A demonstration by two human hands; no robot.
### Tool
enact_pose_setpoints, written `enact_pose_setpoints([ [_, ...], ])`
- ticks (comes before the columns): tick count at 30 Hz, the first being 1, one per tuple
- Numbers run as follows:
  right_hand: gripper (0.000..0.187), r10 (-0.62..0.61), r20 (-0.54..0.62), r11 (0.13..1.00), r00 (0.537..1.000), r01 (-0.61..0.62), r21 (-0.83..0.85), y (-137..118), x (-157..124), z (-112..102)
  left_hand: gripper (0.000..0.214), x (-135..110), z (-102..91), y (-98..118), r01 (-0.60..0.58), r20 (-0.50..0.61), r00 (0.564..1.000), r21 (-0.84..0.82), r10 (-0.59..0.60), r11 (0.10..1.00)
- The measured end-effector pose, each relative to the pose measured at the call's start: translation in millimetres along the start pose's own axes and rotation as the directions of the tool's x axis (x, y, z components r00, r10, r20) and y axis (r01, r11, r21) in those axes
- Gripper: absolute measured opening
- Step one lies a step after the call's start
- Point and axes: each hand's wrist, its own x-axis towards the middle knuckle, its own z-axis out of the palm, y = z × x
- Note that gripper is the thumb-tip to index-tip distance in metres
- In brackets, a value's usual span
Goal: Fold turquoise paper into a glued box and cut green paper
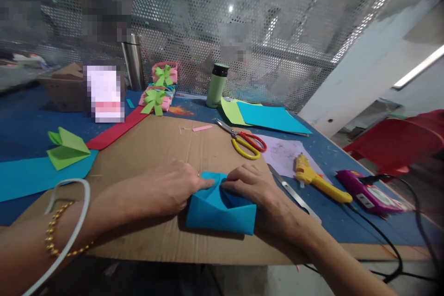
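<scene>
A blue folded paper box [220,219], its sides partly raised, lies on a brown cardboard sheet [156,148] near the table's front edge. My left hand [173,187] is curled at the box's left back corner, its thumb and forefinger gripping the paper. From the right, my right hand [255,187] holds the back right side with its fingers bent over the fold. Part of the box's far side is hidden behind my fingers. Just behind my right hand rest scissors [243,141] with red and yellow handles.
To the right lie a metal ruler [294,194], a yellow glue gun [319,182] and a purple power strip [367,192] with black cables. Blue sheets [274,118], a green bottle [217,85] and pink boxes with green bows [156,99] stand behind. Folded green paper [67,150] sits left.
</scene>
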Motion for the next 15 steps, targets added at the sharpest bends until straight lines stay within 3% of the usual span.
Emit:
enact_pose_setpoints([
  [15,0.02,0.009,0.023,1.0,1.0,-0.01,0.027,-3.9,2.4,2.0,0.028,3.3,-1.3,6.0,0.003,0.03,1.0,-0.041,-0.002,0.999],
])
